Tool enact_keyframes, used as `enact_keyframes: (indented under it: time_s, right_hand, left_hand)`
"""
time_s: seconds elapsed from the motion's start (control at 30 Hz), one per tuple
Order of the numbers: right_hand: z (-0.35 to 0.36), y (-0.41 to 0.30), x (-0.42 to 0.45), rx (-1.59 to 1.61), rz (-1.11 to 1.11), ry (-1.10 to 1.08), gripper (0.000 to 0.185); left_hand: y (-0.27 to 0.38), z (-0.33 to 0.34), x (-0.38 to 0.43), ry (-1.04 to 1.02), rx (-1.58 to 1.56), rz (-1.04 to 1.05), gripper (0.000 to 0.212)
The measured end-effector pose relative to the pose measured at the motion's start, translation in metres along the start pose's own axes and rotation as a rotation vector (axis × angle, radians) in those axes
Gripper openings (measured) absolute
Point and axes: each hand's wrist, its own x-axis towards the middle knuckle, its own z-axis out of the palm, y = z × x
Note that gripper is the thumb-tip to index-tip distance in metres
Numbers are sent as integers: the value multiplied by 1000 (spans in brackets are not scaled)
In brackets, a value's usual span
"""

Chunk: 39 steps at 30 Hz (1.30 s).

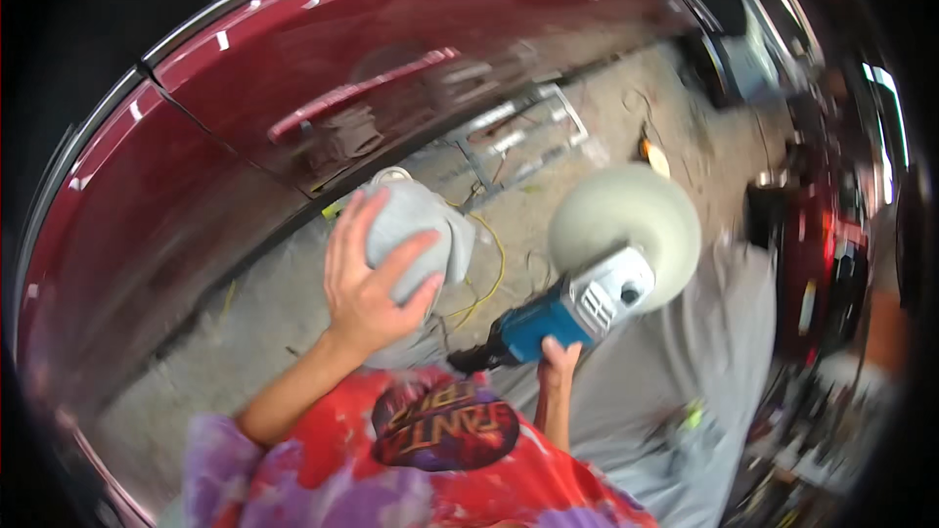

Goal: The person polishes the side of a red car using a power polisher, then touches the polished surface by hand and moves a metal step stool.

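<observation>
My right hand (560,363) grips a blue electric polisher (539,326) by its body, with most of the fingers hidden behind it. The tool has a silver-grey gear head and a large, pale round polishing pad (623,213) that faces away from me. My left hand (370,286) lies over a rounded form in grey fabric (418,242), fingers and thumb spread apart; I cannot tell what that form is. Ahead of both hands runs the glossy red side panel of a car (411,37), crossed by a seam and full of bright reflections.
A yellow cord (500,257) loops over the concrete floor (609,110). Beside the car lies a pale rectangular frame (579,121). Grey sheeting (660,374) drapes at my right, near a dark red vehicle (814,257). Blurred clutter (792,440) fills the lower right.
</observation>
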Motion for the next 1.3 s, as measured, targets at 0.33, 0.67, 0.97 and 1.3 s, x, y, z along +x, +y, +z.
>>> enact_keyframes:
  time_s: [0.33, 0.67, 0.97, 1.3]
  right_hand:
    - [-15, -41, -83, 25, -263, 69, 81]
    - [-32, 2, -150, 57, -289, 158, 84]
    - [-105, 80, -208, -10, -175, 301, 80]
    - [-97, 131, -232, 1, 49, 437, 79]
  left_hand:
    - [13, 11, -13, 64, -239, -17, 37]
    - [-256, 202, -148, -217, -764, -1244, 61]
    - [-247, 254, -256, -577, -520, -1475, 69]
    - [-322, 289, -247, -330, -487, -1518, 86]
